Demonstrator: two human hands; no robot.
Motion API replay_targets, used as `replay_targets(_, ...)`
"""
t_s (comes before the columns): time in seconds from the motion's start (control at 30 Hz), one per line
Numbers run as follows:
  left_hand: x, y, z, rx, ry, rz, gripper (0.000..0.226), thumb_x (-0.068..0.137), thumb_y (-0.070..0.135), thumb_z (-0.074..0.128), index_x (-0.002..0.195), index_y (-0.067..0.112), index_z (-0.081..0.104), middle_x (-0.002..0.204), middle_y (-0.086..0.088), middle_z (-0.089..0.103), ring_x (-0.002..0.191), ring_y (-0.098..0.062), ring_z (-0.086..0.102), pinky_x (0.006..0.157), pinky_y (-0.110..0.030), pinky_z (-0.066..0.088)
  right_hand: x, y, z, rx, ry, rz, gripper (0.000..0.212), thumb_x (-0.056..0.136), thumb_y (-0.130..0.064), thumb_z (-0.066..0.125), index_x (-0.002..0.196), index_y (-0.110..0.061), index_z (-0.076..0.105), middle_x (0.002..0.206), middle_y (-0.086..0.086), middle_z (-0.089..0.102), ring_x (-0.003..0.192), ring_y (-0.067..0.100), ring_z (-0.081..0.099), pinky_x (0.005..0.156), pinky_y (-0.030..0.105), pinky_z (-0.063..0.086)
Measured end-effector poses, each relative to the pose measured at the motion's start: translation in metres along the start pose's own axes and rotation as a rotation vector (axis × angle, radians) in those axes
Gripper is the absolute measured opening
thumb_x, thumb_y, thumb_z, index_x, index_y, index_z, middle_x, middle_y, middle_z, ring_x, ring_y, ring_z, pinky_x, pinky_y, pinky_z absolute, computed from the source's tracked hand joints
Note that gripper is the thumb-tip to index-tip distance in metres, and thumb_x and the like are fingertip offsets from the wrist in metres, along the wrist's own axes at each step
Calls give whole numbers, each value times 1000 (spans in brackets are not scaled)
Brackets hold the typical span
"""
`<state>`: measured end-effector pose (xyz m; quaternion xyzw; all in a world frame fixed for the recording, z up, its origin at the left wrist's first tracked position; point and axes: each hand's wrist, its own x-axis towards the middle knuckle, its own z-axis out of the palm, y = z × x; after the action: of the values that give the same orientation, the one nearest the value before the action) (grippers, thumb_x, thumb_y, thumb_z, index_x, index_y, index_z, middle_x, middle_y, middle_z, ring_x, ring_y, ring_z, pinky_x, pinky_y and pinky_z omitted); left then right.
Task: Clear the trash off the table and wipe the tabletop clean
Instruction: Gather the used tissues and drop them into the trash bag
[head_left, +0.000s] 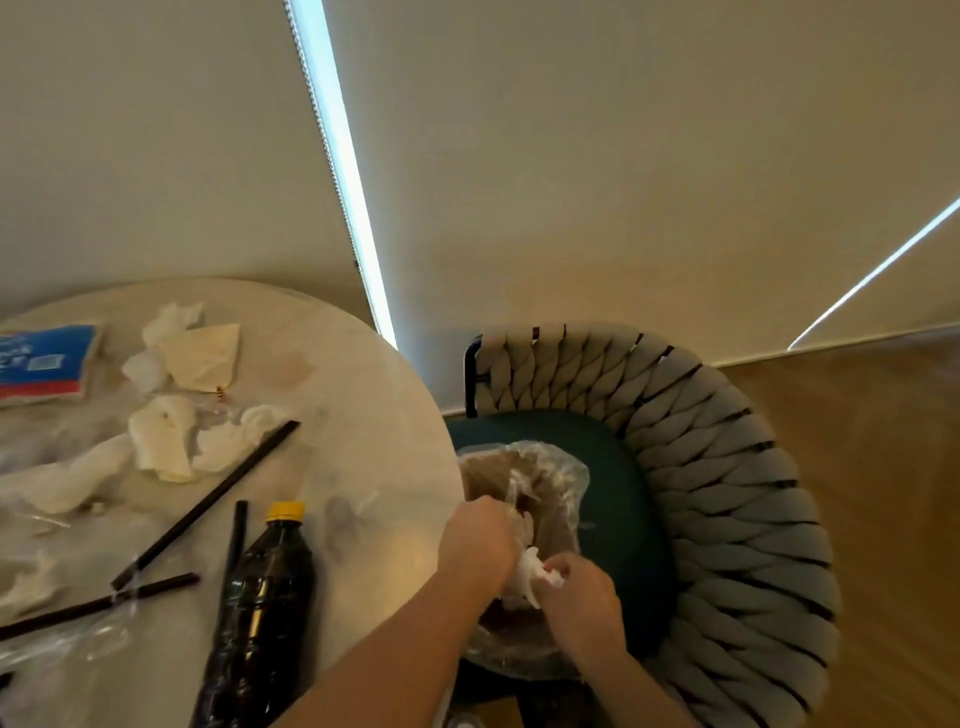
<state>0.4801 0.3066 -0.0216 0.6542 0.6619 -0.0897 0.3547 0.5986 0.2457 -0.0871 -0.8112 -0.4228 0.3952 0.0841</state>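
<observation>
Lower centre of the frame: left hand (478, 540) gripping the rim of a clear plastic bag (540, 467) on the green seat of a woven chair (727, 493), right of the table. Right hand (584, 597) just beside it, pinching a crumpled white tissue (532, 574) at the bag's mouth. On the round table (374, 415), left half of the frame: more crumpled tissues (166, 431), black straws (208, 499), a dark bottle (260, 613) with yellow cap lying down, a blue packet (41, 361) at the far left edge.
</observation>
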Motion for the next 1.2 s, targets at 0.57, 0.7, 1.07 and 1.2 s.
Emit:
replay_targets(0.57,1,-16,-3,-261,173,-104,17,91,36,55,85,22,63,79,2,64,74,-14,63,74,-35,57,11,-37,-23,-4,-5,-267,5,89,-31,58,94,-30,59,83,-10,64,74,3,59,68,27,51)
replay_targets(0.7,-21,-42,-33,-317,247,-119,10,88,31,60,86,21,61,75,6,60,69,-11,59,63,-25,50,-5,-84,-17,21,-65,-423,11,90,-28,61,99,-33,58,86,-13,61,78,1,58,72,26,52)
replay_targets(1.07,-126,-148,-137,-526,294,-251,11,90,26,57,93,15,60,80,-6,67,54,-17,65,41,-24,49,-70,-208,32,-41,-140,-826,16,80,-30,66,94,-28,61,84,-7,62,76,13,59,71,33,50)
replay_targets(1.2,-161,-210,-175,-470,349,-298,9,91,26,59,94,18,61,84,-4,67,63,-16,67,47,-26,52,-107,-248,69,-101,-245,-925,14,81,-28,65,94,-28,60,83,-7,61,75,11,58,70,33,51)
